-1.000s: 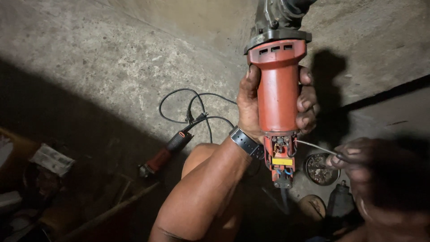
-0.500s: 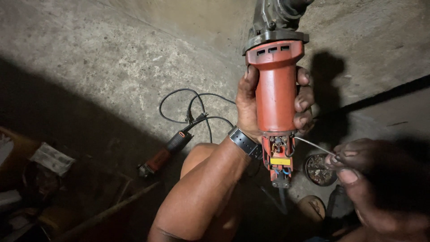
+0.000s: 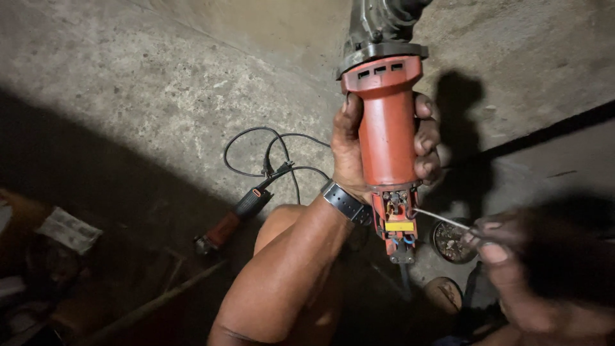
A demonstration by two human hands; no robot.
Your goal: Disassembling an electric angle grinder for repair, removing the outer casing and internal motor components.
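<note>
The left hand (image 3: 378, 154) is closed around the red body of an angle grinder (image 3: 386, 122), held upright over the concrete floor (image 3: 128, 83), grey gear head at the top. Its rear end is open, showing wiring and a yellow part (image 3: 398, 225). Right of that opening, the right hand (image 3: 512, 269) pinches a thin wire (image 3: 442, 219) whose tip reaches into the grinder's rear end. Left of the grinder, a 2nd power tool (image 3: 234, 221) lies on the floor with its black cord (image 3: 269, 157) looped.
</note>
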